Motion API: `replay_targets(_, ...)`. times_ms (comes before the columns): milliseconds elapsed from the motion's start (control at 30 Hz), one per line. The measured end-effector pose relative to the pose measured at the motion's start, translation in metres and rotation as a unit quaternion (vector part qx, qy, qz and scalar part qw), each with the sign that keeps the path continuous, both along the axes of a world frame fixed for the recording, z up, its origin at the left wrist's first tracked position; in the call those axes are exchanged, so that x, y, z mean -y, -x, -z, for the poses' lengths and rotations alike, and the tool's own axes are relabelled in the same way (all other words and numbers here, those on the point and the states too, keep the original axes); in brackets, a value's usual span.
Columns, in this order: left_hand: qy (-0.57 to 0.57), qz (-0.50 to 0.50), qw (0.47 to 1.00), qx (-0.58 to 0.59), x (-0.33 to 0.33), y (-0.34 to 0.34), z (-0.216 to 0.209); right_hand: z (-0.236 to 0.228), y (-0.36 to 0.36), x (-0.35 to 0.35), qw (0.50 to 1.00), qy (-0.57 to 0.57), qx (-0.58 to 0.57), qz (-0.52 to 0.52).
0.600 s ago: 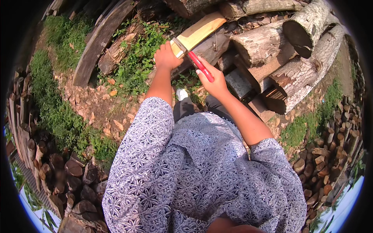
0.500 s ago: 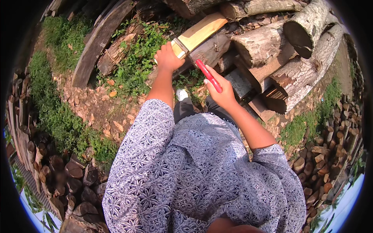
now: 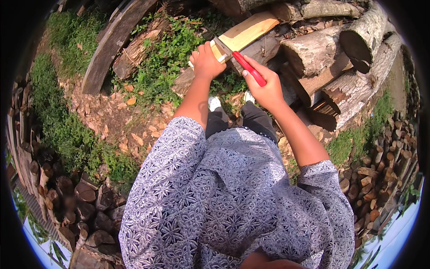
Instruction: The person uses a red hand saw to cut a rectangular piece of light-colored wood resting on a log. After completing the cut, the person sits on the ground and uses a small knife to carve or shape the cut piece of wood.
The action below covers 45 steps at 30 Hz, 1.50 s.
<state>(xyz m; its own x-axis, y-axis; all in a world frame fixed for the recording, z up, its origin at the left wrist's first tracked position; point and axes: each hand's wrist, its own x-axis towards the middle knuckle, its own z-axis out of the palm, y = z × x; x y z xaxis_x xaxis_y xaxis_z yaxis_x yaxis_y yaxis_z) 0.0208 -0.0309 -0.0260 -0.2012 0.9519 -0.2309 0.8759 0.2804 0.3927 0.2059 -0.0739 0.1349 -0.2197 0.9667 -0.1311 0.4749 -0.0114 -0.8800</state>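
Observation:
My right hand (image 3: 267, 88) is wrapped round the red handle of a handsaw (image 3: 250, 69). The saw's grey blade lies across a pale, freshly cut wooden plank (image 3: 251, 31), close to its near end; the teeth are too small to make out. Just left of the blade, my left hand (image 3: 207, 62) grips that end of the plank, its fingers curled over the edge and partly hidden. Under the plank is a weathered log (image 3: 264, 48) that bears it.
Thick cut logs (image 3: 313, 49) are heaped to the right. A long curved timber (image 3: 107, 49) and a split log (image 3: 139, 51) lie left among green weeds. My white shoes (image 3: 214, 103) stand on leaf-strewn ground. Stacked firewood (image 3: 374, 193) rises at the lower right.
The saw's handle has moved up along the blade's line, toward the plank, with less blade showing between. My view has shifted slightly, so both shoes now show. Both hands keep their grips.

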Motion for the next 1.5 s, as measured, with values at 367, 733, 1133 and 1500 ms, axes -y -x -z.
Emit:
replay_targets(367, -0.005, 0.000, 1.000, -0.023, -0.003, 0.004, -0.002, 0.065, -0.035, 0.035, 0.998, -0.010, -0.050, -0.021)
replay_targets(733, 0.013, 0.003, 1.000, -0.022, -0.001, 0.005, -0.006, -0.084, -0.088, 0.081, 0.998, 0.032, 0.045, -0.028)
replay_targets(1133, 0.012, -0.002, 1.000, -0.013, -0.001, 0.007, -0.007, -0.118, -0.070, 0.079, 0.996, 0.056, 0.060, -0.035)
replay_targets(1500, -0.046, -0.013, 0.999, -0.002, -0.011, 0.008, 0.004, -0.008, 0.005, 0.000, 1.000, 0.005, -0.005, 0.006)
